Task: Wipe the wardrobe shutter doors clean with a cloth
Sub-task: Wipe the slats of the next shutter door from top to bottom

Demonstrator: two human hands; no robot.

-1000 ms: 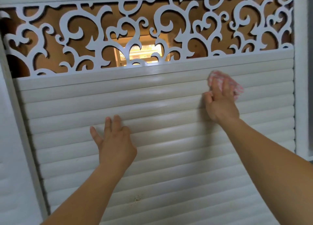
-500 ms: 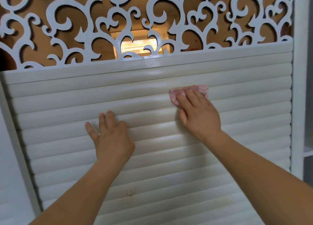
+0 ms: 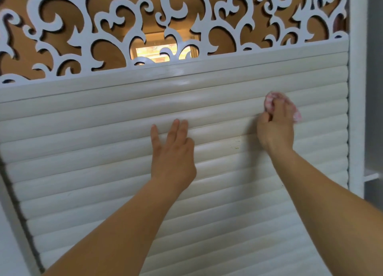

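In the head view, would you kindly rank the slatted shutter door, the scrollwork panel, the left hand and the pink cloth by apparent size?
1. Slatted shutter door
2. Scrollwork panel, cut off by the frame
3. Left hand
4. Pink cloth, partly hidden under the right hand

White scrollwork fretwork panel (image 3: 116, 24) up top, over brown backing. Lit opening (image 3: 157, 49) behind its centre. White frame post (image 3: 355, 89) at right; grey wall (image 3: 375, 68) beyond.
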